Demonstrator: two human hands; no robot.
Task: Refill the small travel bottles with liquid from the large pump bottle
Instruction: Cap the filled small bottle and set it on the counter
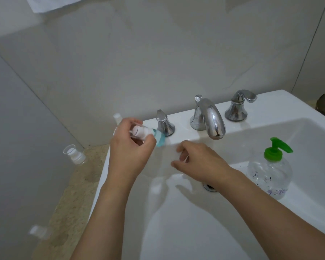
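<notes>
My left hand (129, 152) grips a small travel bottle (157, 136) with blue liquid, tipped sideways over the sink's left rim; its white pump top sits between my fingers. My right hand (199, 161) hovers over the basin just right of it, fingers loosely curled, and I see nothing in it. The large clear pump bottle (269, 175) with a green pump stands in the basin at the right. Another small clear bottle (75, 154) stands on the counter to the left. A white cap (117, 117) shows behind my left hand, and a blurred small bottle (38, 231) sits near the lower left.
The white sink (176, 222) fills the lower right, with its drain (210, 186) under my right wrist. A chrome faucet (212, 119) and two handles (164, 122) (236, 107) line the back rim. The speckled counter (77, 194) runs along the left wall.
</notes>
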